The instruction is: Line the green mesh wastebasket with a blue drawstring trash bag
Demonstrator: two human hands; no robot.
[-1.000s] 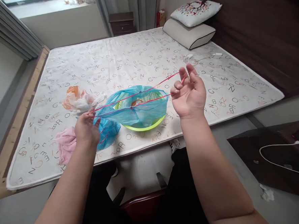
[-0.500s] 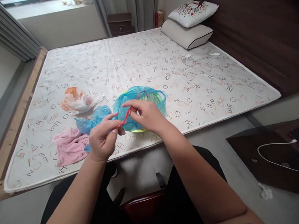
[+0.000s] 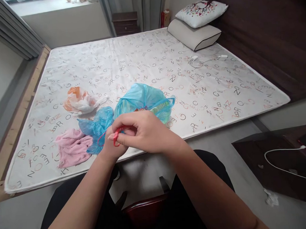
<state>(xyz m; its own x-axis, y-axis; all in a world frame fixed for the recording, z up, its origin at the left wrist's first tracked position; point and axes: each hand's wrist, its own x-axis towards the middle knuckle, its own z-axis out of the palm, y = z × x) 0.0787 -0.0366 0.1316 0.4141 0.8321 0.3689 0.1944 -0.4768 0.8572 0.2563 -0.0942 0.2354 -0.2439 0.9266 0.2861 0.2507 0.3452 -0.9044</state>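
My right hand (image 3: pixel 143 132) is closed in a pinch on a red string (image 3: pixel 116 137), bunched between thumb and fingers. It crosses over my left hand (image 3: pixel 112 146), whose fingers are mostly hidden behind it. A thin red loop shows beside the left hand. Behind the hands, a thin blue plastic bag (image 3: pixel 138 94) spreads over a light green basket (image 3: pixel 163 108). To the left of the hands lies a second, crumpled blue bag (image 3: pixel 100 123).
A pink cloth (image 3: pixel 73 147) and a white-and-orange plastic bag (image 3: pixel 81 102) lie left on the mattress (image 3: pixel 93 69). Pillows (image 3: pixel 193 32) and a coiled cable (image 3: pixel 196 62) are farther back. A dark table (image 3: pixel 269 155) stands at right.
My right hand has moved down and left over my left hand, bringing the string with it. The string, stretched between both hands before, is now bunched. The bag over the basket has puffed up.
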